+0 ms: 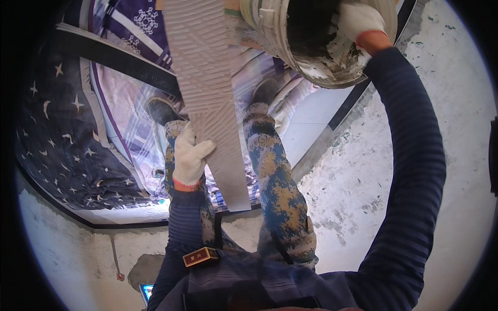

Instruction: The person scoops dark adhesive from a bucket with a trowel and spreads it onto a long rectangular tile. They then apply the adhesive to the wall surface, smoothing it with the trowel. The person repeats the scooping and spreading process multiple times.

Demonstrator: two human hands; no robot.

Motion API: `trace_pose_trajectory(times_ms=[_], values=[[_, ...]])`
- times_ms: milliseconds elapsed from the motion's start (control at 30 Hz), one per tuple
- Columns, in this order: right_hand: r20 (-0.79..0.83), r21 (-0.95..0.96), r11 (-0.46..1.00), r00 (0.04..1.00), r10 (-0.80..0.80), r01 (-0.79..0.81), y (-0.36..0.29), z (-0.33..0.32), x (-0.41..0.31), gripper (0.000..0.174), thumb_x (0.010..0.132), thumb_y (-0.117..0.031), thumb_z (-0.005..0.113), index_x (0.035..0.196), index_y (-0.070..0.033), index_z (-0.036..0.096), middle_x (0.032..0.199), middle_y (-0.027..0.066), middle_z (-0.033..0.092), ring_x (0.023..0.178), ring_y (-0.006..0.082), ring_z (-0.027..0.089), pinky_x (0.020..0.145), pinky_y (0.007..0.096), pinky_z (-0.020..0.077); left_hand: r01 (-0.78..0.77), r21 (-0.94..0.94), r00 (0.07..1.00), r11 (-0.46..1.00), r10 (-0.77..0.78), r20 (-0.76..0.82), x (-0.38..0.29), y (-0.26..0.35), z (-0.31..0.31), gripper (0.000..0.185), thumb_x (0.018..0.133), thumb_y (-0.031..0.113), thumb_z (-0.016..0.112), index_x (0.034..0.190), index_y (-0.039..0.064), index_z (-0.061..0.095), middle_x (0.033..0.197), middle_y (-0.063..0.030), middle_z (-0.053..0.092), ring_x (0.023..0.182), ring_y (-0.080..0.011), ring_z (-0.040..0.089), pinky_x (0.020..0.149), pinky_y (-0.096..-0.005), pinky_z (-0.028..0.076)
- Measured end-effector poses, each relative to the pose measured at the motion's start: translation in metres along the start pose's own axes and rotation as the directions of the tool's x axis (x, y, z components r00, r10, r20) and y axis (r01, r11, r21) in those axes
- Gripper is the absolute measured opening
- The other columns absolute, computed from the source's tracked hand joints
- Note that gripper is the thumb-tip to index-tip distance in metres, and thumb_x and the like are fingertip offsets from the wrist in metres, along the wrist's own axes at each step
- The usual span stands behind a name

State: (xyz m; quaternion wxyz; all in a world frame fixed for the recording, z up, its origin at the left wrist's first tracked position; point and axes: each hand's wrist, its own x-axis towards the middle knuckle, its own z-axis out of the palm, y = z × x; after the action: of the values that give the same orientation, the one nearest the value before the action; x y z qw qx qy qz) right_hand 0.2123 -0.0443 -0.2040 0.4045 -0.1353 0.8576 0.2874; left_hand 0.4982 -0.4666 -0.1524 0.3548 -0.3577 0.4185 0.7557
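Note:
My left hand [190, 155], in a white knit glove with a red cuff, grips the left edge of a long flat strip [206, 89]. The thumb lies over the strip's face and the other fingers are mostly hidden. Ridged grey-beige material, apparently combed tile adhesive, covers this face, with the ridges running in differing directions. At the upper right, a whitish plastic bucket [272, 35] shows its open mouth, its inner wall smeared with grey paste. My gloved right hand [362, 23] reaches inside it, blurred; the fingers and anything they hold cannot be made out.
Plaid and purple cloths [120, 116] cover the floor under my shoes. A dark blanket with moons and stars [66, 147] lies at left. A black strip [120, 58] crosses behind the held strip. Rough, patchy plaster [350, 186] is on the right; a small box [200, 256] sits at my waist.

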Motion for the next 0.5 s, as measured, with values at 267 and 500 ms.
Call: trace_pose_trajectory(times_ms=[267, 500], values=[[-0.367, -0.142, 0.982, 0.915, -0.17, 0.126, -0.066, 0.077, 0.077, 0.029, 0.084, -0.029, 0.082, 0.103, -0.008, 0.085, 0.101, 0.0127, 0.082, 0.099, 0.0297, 0.079, 0.074, 0.0471, 0.0608, 0.011, 0.047, 0.995, 0.999, -0.006, -0.102, 0.009, -0.01, -0.002, 0.074, 0.078, 0.002, 0.06, 0.149, -0.013, 0.046, 0.143, -0.0178, 0.062, 0.132, -0.0268, 0.062, 0.117, -0.0391, 0.043], [-0.002, 0.113, 0.973, 0.979, -0.204, 0.203, -0.084, 0.083, 0.037, 0.027, 0.094, -0.018, 0.061, 0.108, -0.007, 0.081, 0.111, 0.0208, 0.078, 0.104, 0.038, 0.076, 0.087, 0.0491, 0.0624, 0.013, 0.036, 0.993, 0.999, -0.009, -0.116, 0.017, -0.009, -0.003, 0.07, 0.082, 0.005, 0.063, 0.148, -0.012, 0.047, 0.142, -0.0181, 0.063, 0.129, -0.0279, 0.064, 0.115, -0.0399, 0.045]])
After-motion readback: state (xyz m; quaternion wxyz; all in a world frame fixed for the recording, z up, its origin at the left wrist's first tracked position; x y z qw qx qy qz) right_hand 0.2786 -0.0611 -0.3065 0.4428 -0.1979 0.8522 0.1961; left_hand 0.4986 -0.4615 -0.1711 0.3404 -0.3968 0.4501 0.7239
